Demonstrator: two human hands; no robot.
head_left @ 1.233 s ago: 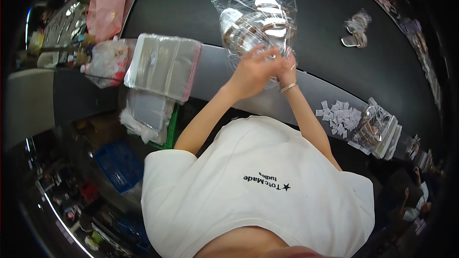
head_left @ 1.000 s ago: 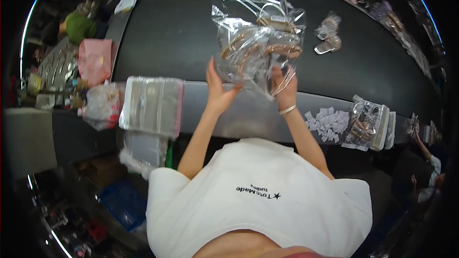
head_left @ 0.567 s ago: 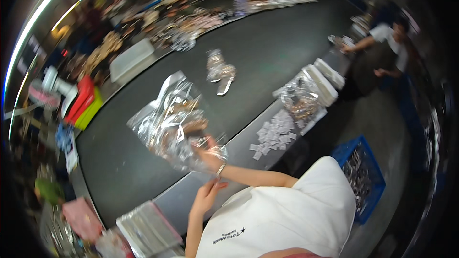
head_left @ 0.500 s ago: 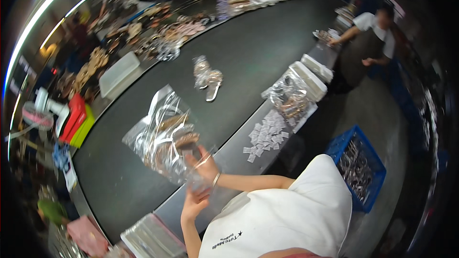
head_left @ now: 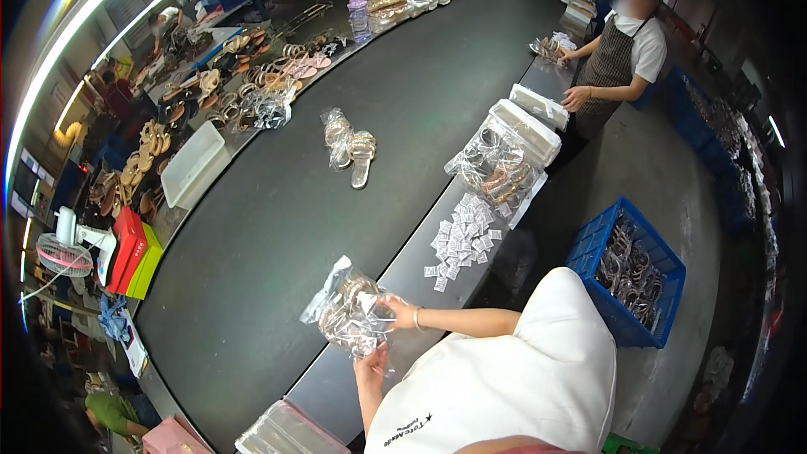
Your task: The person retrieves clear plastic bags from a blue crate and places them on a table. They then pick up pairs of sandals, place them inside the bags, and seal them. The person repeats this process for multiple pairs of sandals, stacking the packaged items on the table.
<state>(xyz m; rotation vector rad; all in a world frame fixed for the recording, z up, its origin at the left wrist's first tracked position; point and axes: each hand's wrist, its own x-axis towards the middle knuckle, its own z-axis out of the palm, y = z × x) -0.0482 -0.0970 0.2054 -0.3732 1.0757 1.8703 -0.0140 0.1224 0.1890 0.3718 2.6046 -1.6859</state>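
Between my hands is a clear plastic bag of sandals (head_left: 346,317), held over the near edge of the dark belt. My right hand (head_left: 403,313) grips its right side, the fingers bent against the plastic. At the bag's lower corner, my left hand (head_left: 371,363) closes on the film. The straps inside look brown and metallic, but glare on the film hides much of them. To the right on the metal ledge lies a heap of small white sachets (head_left: 464,237). Beyond these rests a pile of bagged sandals (head_left: 498,170). A wrapped pair of sandals (head_left: 349,150) lies out on the belt.
The wide dark belt (head_left: 252,244) runs away to the upper right. A blue crate (head_left: 580,256) of sandals stands on the floor at right. Clear plastic bags (head_left: 290,430) are stacked at lower left. A co-worker (head_left: 626,50) stands farther along the ledge. A white tray (head_left: 195,165) sits across the belt.
The bag of sandals has come nearer to me and to the right, and now looks more compact. Both hands have shifted right with it. The co-worker's lower hand has moved toward the ledge.
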